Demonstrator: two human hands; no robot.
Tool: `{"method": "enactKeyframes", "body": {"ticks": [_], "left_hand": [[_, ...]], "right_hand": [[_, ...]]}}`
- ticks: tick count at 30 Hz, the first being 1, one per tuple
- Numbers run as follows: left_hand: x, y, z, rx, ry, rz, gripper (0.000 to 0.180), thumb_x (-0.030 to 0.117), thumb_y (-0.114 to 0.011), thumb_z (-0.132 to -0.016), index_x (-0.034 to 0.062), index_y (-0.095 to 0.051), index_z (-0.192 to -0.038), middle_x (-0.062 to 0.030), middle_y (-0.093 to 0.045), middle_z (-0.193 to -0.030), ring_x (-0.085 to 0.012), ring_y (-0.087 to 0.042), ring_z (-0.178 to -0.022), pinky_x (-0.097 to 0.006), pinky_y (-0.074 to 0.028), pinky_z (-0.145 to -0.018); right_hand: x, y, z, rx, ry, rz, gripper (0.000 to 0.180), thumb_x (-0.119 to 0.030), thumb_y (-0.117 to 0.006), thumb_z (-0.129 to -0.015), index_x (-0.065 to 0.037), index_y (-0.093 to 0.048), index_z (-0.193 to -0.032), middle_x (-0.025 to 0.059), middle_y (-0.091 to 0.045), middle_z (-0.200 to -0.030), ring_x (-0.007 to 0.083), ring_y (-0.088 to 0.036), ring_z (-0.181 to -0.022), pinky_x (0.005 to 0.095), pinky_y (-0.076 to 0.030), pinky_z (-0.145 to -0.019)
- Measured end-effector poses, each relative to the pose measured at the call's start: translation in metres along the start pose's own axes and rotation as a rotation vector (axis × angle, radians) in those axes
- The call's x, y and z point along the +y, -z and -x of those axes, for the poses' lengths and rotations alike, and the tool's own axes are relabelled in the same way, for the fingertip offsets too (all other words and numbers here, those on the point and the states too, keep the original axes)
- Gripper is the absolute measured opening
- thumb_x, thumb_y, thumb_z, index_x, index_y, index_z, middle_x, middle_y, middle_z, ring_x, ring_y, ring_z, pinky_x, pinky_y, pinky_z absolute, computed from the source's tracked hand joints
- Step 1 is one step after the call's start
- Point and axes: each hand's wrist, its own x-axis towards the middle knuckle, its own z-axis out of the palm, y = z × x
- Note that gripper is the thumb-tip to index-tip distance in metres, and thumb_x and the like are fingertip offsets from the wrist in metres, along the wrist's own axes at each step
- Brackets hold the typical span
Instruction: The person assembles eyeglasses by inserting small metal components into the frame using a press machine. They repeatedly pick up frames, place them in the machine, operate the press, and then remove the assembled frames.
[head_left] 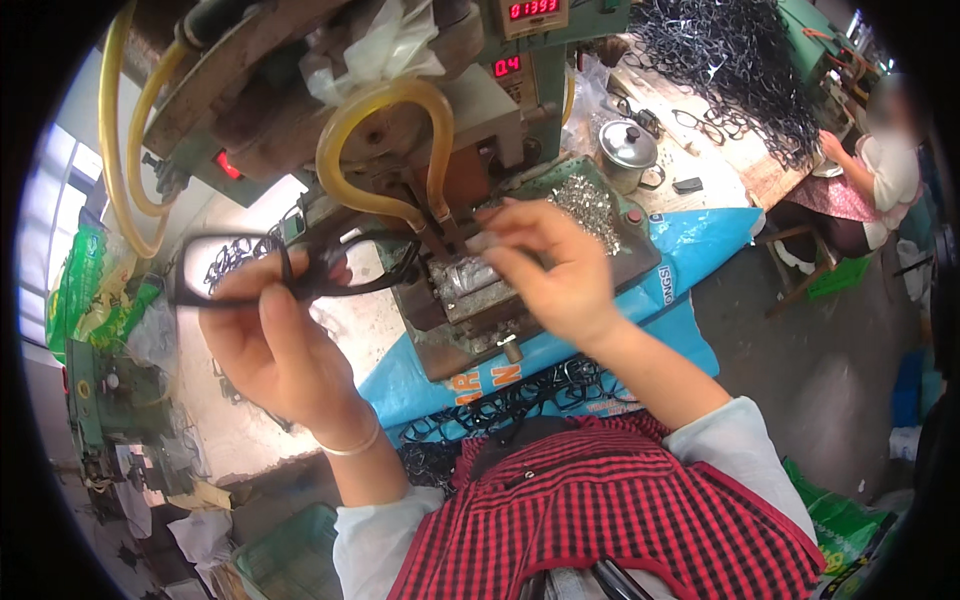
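Note:
A black glasses frame (232,300) is gripped in my left hand (275,350), thumb and fingers round the front by the nose bridge. One temple arm reaches right toward the press machine. My right hand (560,270) is over the machine's metal fixture (470,278), fingers bent and partly blurred. Whether its fingertips pinch a small part, I cannot make out. A looped yellow hose (440,130) hangs just beyond the fixture. Small silvery metal pieces (585,205) are heaped on the machine bed beside my right hand.
A blue plastic sheet (690,255) drapes below the machine, with several black frames (530,395) on it near my lap. A lidded metal pot (628,150) stands on the table at right, before a big pile of black frames (720,60). Another person (870,170) sits at far right.

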Motion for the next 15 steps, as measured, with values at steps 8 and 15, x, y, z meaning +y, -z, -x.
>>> {"method": "enactKeyframes", "body": {"ticks": [8, 15], "left_hand": [[-0.001, -0.002, 0.007, 0.040, 0.134, 0.107, 0.017, 0.012, -0.052, -0.101, 0.0052, -0.057, -0.116, -0.0120, -0.065, -0.100, -0.0195, -0.064, -0.088, -0.041, -0.056, -0.079], [0.006, -0.004, -0.001, 0.006, 0.137, 0.242, 0.015, 0.010, -0.051, -0.101, 0.0036, -0.057, -0.113, -0.0126, -0.068, -0.097, -0.0200, -0.066, -0.090, -0.042, -0.057, -0.080]], "right_hand": [[-0.001, -0.024, 0.010, 0.010, -0.314, -0.434, 0.041, 0.002, -0.066, -0.086, -0.001, -0.055, -0.125, 0.0063, -0.071, -0.093, 0.0063, -0.062, -0.088, 0.0225, -0.048, -0.080], [-0.006, -0.024, 0.008, -0.020, -0.347, -0.440, 0.044, 0.003, -0.065, -0.085, 0.001, -0.053, -0.127, 0.0044, -0.070, -0.091, 0.0046, -0.059, -0.084, 0.0210, -0.047, -0.078]]}}
